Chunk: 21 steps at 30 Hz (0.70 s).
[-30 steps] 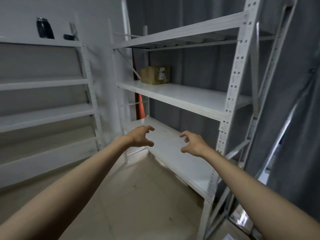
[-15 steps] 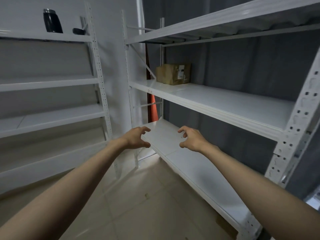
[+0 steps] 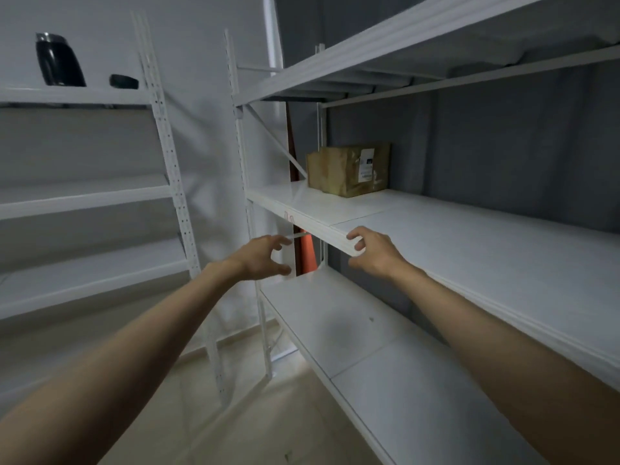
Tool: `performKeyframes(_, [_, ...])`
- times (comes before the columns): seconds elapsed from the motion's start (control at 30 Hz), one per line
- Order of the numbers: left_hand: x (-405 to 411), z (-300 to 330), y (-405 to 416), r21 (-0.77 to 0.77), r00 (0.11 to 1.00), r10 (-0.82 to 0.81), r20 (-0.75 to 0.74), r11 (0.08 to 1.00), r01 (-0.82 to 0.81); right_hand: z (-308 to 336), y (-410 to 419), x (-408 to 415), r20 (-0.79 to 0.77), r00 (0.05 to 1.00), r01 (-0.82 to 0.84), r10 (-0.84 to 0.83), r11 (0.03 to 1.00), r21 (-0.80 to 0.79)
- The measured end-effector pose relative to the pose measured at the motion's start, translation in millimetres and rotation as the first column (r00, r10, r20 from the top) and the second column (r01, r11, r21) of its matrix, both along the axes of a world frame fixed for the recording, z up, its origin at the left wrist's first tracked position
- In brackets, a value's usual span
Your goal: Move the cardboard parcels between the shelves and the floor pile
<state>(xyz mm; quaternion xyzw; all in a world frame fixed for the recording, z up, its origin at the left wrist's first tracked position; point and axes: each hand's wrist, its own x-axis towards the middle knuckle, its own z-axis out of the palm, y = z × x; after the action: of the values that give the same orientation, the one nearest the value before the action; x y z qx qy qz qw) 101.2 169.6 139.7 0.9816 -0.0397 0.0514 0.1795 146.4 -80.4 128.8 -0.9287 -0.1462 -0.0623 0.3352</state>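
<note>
A single cardboard parcel (image 3: 349, 169) with a white label sits at the far left end of the middle shelf (image 3: 469, 243) of the white rack on the right, well apart from both hands. The left hand (image 3: 260, 258) and the right hand (image 3: 370, 251) reach forward with fingers loosely curled and spread, holding nothing; the right fingers (image 3: 355, 236) lie just at the front edge of that shelf. Between the hands, behind the rack's perforated upright (image 3: 240, 156), an orange cone (image 3: 307, 251) shows. On the top shelf of the left rack (image 3: 84, 196) stand a dark flask (image 3: 58, 60) and a small dark object (image 3: 124, 82).
</note>
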Motion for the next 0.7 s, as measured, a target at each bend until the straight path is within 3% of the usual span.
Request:
performKeyframes(0.23, [90,26,14,0.010,0.998,0.022,0.058,1.000,-0.023,20,7,86,0.013,1.000,0.010,-0.010,1.000,0.017])
performKeyframes(0.7, [291,23,23,-0.046,0.988,-0.144,0.061,0.988,0.147,34,15,231,0.034,0.988,0.153,-0.151,0.985,-0.080])
